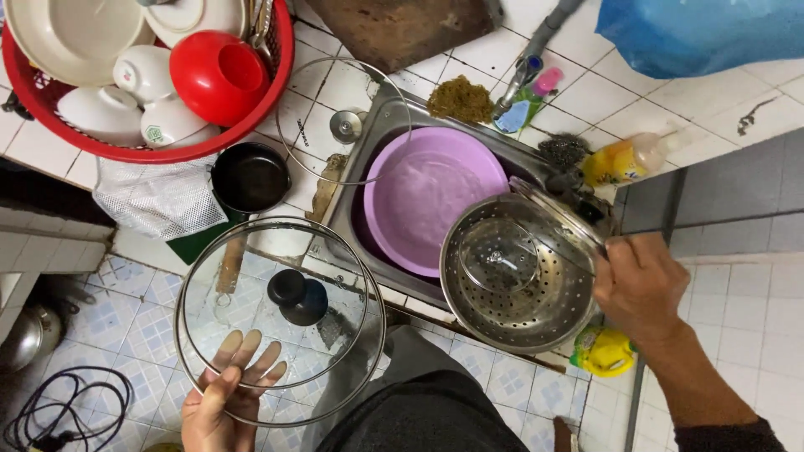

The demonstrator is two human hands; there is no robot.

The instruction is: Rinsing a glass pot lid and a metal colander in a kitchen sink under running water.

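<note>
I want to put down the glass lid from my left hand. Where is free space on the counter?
Bare tiles lie right of the faucet, between the blue bag and the yellow bottle. A small patch lies between the red basket and the cutting board. The sink is crowded: purple basin, steel colander.

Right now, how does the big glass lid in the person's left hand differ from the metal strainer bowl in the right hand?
The glass lid is see-through with a black knob; the steel strainer bowl is opaque metal pierced with holes. The lid is nearly flat, the strainer deep and bowl-shaped. The left hand holds the lid out over the floor tiles, while the right hand holds the strainer at the sink, beside the purple basin. Both are round, and each is gripped by its rim.
</note>
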